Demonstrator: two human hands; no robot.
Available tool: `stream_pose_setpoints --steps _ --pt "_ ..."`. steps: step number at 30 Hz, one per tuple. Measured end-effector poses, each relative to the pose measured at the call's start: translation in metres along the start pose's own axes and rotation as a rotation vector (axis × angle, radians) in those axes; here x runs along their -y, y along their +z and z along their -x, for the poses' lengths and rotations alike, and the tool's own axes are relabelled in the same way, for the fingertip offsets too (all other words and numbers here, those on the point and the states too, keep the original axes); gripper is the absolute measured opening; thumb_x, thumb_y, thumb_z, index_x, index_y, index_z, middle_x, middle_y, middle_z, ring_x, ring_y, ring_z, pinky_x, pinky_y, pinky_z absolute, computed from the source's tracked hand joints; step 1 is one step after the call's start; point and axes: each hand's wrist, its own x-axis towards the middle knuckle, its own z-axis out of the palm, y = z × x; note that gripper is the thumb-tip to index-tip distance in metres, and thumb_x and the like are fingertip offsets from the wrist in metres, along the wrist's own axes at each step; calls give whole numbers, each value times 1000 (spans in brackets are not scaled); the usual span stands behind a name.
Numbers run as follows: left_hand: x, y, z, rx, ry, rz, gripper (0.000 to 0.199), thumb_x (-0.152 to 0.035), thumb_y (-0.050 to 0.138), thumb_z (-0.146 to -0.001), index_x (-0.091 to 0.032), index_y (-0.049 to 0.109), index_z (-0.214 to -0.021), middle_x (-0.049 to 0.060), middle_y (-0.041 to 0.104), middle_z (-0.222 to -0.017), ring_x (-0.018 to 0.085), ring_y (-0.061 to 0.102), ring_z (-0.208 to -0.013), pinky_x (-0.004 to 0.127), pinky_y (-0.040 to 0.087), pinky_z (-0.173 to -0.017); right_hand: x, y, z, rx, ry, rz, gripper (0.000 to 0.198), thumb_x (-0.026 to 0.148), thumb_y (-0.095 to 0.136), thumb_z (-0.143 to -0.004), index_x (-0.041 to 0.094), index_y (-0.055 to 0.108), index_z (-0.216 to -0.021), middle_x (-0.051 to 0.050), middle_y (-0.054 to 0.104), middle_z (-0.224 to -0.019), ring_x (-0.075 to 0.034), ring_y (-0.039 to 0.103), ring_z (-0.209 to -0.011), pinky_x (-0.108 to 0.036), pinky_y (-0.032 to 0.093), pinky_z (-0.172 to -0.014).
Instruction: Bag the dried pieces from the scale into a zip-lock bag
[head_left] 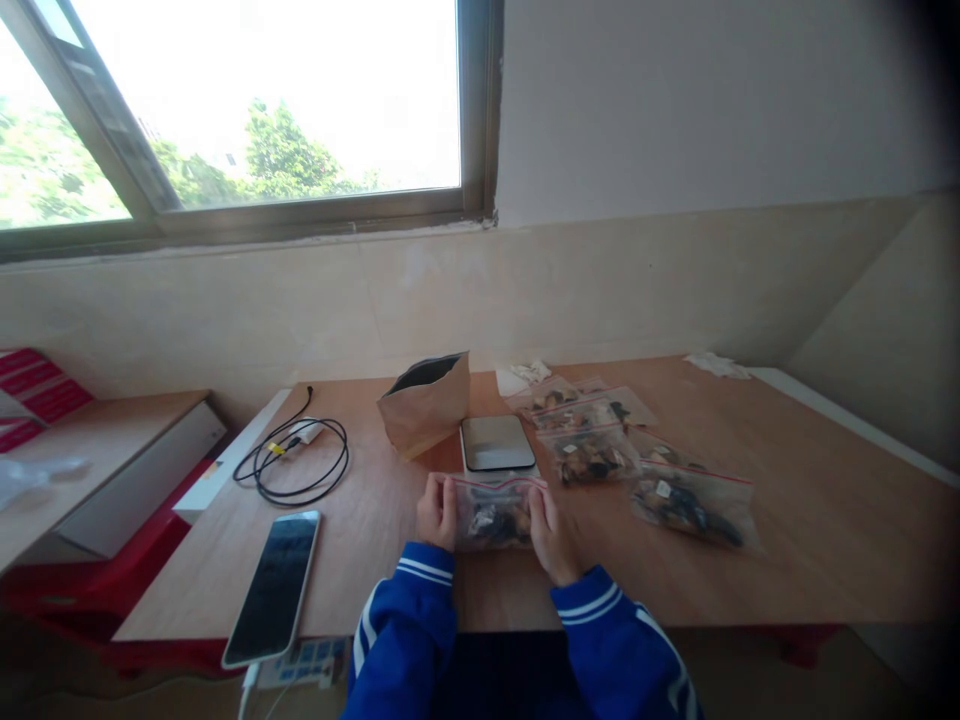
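Observation:
Between my two hands is a clear zip-lock bag (495, 520) with a red seal strip and dark and tan dried pieces inside. My left hand (437, 512) is closed on its upper left corner, and my right hand (553, 530) grips the upper right corner. Just beyond the bag lies a small digital scale (497, 443) with a shiny square top. Behind and to the left of the scale, a brown kraft paper bag (427, 405) stands with its mouth open. Several similar filled zip-lock bags (589, 455) lie right of the scale, one (690, 505) nearer to me.
A phone (274, 585) with a cable plugged in lies at the table's front left. Behind it are a coiled black cable (300, 475) and a white adapter (306, 431). Crumpled tissue (716, 366) sits by the back wall. Another table (97, 430) stands at the left.

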Motion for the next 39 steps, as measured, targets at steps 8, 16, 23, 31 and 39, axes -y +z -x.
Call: stream_pose_setpoints --steps 8,16,23,31,39 --pt "3 0 -3 89 -141 139 33 -51 50 -86 -21 62 -78 0 60 -59 13 56 -52 21 41 -48 -12 2 -1 -155 41 -60 49 61 31 -91 21 60 -94 -7 66 -86 -22 61 -82 -36 47 -79" --pt "1 -3 -6 127 -126 144 32 -48 58 -82 -19 72 -85 4 72 -76 16 65 -63 23 49 -54 -11 -5 -3 -484 -77 29 42 57 39 -91 19 57 -93 -10 61 -87 -22 58 -84 -37 44 -81" --pt "-5 -8 -7 278 -24 202 32 -43 54 -86 -17 71 -92 8 73 -89 18 67 -72 27 53 -62 -17 -5 -4 -536 -106 37 43 53 43 -91 15 61 -99 -12 65 -88 -21 60 -79 -33 46 -73" --pt "3 -4 -7 265 -134 232 32 -46 58 -83 -17 71 -90 5 72 -73 17 66 -63 26 53 -57 -18 -4 -2 -624 -124 8 37 47 47 -90 14 61 -102 -11 64 -85 -20 60 -74 -32 47 -66" --pt "-3 -5 -12 424 -146 337 32 -42 64 -80 -18 76 -96 10 73 -105 29 66 -103 44 50 -95 32 -32 -14 -506 -370 153 21 33 49 -91 19 64 -86 -9 65 -85 -23 59 -84 -40 45 -84"
